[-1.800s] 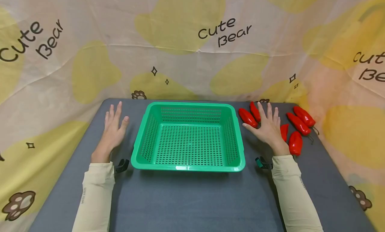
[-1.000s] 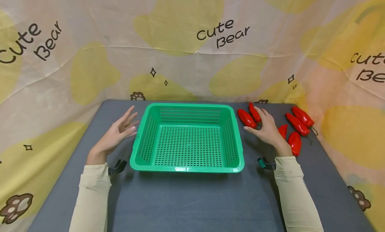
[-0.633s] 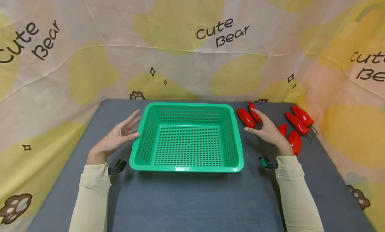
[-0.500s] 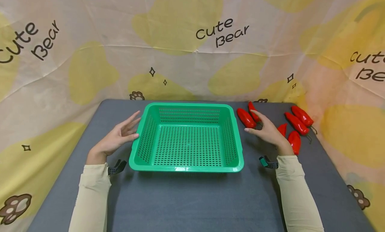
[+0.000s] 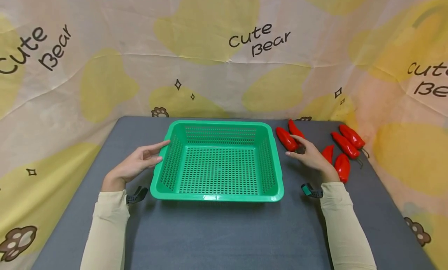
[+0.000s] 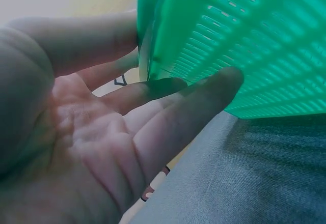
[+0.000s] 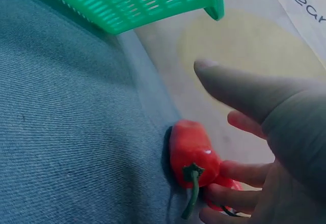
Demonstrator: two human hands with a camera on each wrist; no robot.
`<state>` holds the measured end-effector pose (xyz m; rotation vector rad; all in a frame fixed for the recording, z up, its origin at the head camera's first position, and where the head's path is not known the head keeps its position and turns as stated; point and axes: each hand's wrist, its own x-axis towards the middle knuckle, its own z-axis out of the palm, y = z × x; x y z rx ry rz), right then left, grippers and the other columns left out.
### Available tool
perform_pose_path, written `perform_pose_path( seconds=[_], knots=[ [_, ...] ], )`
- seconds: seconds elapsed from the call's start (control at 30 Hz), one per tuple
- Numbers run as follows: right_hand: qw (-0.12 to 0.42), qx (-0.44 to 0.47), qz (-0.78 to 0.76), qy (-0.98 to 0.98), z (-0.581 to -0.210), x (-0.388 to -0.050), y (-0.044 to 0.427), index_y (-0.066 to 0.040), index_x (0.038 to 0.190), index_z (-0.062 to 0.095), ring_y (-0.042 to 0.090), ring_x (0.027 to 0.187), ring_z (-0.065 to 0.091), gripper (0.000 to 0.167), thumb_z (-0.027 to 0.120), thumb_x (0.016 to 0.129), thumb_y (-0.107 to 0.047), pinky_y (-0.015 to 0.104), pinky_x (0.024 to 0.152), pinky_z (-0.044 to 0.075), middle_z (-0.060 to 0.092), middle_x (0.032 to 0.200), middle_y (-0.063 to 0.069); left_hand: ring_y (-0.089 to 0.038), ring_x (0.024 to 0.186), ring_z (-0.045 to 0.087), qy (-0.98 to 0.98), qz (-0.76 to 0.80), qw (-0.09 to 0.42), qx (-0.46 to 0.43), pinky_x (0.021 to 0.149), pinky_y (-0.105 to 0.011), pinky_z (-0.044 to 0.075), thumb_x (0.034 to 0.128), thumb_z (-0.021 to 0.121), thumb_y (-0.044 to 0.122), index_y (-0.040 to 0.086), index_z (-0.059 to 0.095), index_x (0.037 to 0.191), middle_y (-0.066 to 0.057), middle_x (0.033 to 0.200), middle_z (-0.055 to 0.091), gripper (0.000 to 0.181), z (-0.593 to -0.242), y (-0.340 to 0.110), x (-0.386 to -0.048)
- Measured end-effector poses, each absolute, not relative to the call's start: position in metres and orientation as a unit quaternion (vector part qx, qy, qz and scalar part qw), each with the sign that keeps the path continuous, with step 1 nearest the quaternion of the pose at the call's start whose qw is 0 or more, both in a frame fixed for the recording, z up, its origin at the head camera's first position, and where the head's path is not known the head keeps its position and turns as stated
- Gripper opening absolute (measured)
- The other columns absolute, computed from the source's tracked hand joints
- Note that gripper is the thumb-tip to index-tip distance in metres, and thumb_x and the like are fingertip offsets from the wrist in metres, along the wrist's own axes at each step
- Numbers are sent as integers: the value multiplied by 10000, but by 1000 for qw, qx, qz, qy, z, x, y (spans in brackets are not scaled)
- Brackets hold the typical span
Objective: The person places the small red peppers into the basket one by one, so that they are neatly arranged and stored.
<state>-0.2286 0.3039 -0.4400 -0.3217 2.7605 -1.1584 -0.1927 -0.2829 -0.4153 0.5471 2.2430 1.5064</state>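
A green plastic basket [image 5: 217, 198] with perforated walls stands on the grey table. My left hand [image 5: 138, 163] is at its left side, thumb and index fingertip at the rim. In the left wrist view the other fingers [image 6: 188, 114] extend loosely beside the outer wall. On the right, my right hand [image 5: 311, 157] hovers just by two red peppers, one nearer the basket [image 5: 286, 139] and one behind [image 5: 295, 129]. Its thumb stands apart from the fingers. In the right wrist view the green-stemmed red pepper [image 7: 191, 150] lies close to the fingertips, and the hand holds nothing.
More red peppers lie right of the right hand: one partly covered [image 5: 328, 152], one by the wrist [image 5: 342, 167], and two at the table's right edge [image 5: 345, 144]. A patterned cloth [image 5: 210, 67] hangs behind the grey table [image 5: 217, 235].
The left hand has moved inward to the basket's left rim. The right hand has lowered slightly among the peppers, its fingers curving from a spread pose. Basket and peppers stay in place.
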Motion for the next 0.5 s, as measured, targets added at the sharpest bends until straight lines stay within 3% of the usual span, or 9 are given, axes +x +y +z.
perform_pose_path(
  seconds=[0.23,0.5],
  knots=[
    [54,-110,-379,917,-448,-231,305,-13,1542,361,504,1297,482,661,663,986,-203,623,1060,424,410,1525,306,94,1300,467,804,530,190,191,971,-221,489,1059,535,237,188,302,1608,-142,1653,309,598,-416,-283,-192],
    [25,-86,-375,923,-456,-236,305,6,1533,358,524,1336,437,655,667,963,-89,652,1130,320,439,1463,379,40,1257,566,793,544,196,192,957,-237,515,1060,531,207,159,291,1610,-208,1576,423,602,-416,-283,-194]
  ],
)
